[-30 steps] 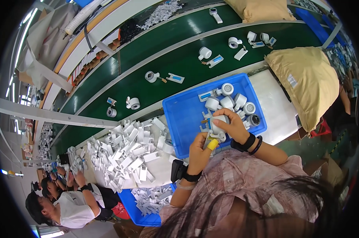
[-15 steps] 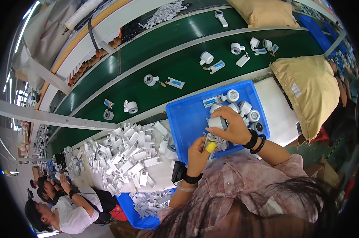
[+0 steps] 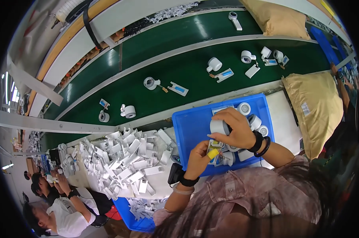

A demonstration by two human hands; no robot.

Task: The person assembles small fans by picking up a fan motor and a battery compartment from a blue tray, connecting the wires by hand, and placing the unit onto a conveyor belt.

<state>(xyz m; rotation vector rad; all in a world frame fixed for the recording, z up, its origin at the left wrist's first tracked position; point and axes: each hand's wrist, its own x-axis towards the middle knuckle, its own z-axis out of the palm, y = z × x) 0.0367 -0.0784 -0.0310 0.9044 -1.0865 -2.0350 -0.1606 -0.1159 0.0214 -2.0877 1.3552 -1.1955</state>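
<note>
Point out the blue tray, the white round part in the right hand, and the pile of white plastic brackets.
blue tray (image 3: 189, 131): head view, bare floor at its left side.
white round part (image 3: 218, 127): head view, its curved side.
pile of white plastic brackets (image 3: 126, 158): head view, middle of the heap.

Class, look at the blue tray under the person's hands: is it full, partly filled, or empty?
Partly filled. White round parts cluster at the right end of the blue tray, around the right hand and left hand; its left portion shows bare blue floor.
</note>
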